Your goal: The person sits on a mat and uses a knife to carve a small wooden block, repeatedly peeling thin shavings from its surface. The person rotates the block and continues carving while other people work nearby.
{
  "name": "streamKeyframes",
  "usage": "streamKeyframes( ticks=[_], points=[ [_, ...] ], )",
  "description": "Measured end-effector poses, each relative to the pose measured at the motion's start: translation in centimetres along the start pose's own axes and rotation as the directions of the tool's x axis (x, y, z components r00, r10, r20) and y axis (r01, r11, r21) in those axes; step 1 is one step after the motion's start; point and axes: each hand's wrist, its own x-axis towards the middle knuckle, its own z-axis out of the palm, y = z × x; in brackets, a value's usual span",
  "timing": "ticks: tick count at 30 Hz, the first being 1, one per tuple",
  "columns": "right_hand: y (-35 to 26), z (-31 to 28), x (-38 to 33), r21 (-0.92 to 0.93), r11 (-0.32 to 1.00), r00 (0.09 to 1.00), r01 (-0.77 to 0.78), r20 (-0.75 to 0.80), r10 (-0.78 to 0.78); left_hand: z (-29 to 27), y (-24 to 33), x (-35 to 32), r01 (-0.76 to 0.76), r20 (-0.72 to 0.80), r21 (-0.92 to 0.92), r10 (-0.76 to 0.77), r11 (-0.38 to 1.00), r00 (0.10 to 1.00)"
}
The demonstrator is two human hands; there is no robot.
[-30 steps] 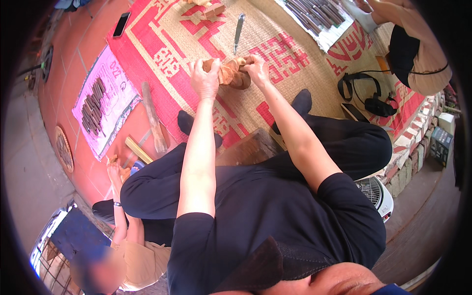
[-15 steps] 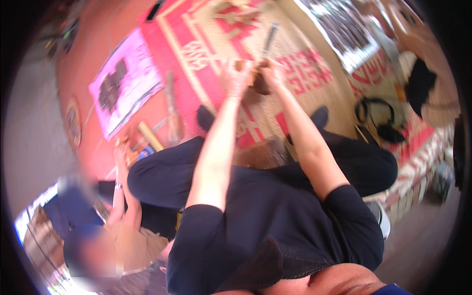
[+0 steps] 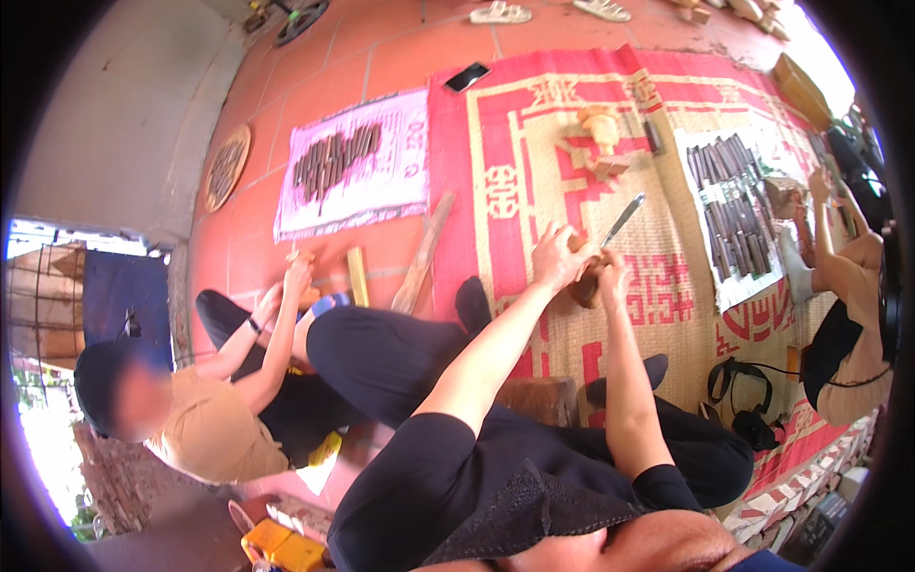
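Observation:
I sit on a red and tan woven mat (image 3: 534, 172) with both arms stretched forward. My left hand (image 3: 556, 255) and my right hand (image 3: 610, 275) both grip a small brown wooden piece (image 3: 583, 286) held between them above the mat. A metal chisel (image 3: 621, 220) with a bright blade sticks up and away from the wooden piece, next to my right hand. My black-trousered knees lie beneath my arms.
A person in a tan top (image 3: 219, 429) sits at my left, working wood. Another person (image 3: 848, 286) sits at the right. A white cloth with several chisels (image 3: 729, 214) lies on the mat; a pink cloth with tools (image 3: 348, 167), carved wooden pieces (image 3: 600, 133), a phone (image 3: 467, 76), black headphones (image 3: 753, 410).
The view swung to the left, so the person at my left and the pink cloth now show more fully. My hands stay on the wooden piece.

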Motion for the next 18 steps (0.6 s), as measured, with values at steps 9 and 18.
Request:
streamKeyframes(
  ticks=[9, 18],
  points=[
    [-3.1, -1.6, -1.1, -0.142, 0.985, 0.99, 0.099, 0.116, -0.083, 0.1, 0.2, 0.1, 0.041, 0.076, 0.139, -0.052, 0.989, 0.996],
    [-2.4, -0.7, -3.4, -0.186, 0.941, 0.958, 0.284, 0.085, -0.273, -0.3, 0.0, -0.2, -0.038, 0.085, 0.152, 0.025, 0.988, 0.996]
  ],
)
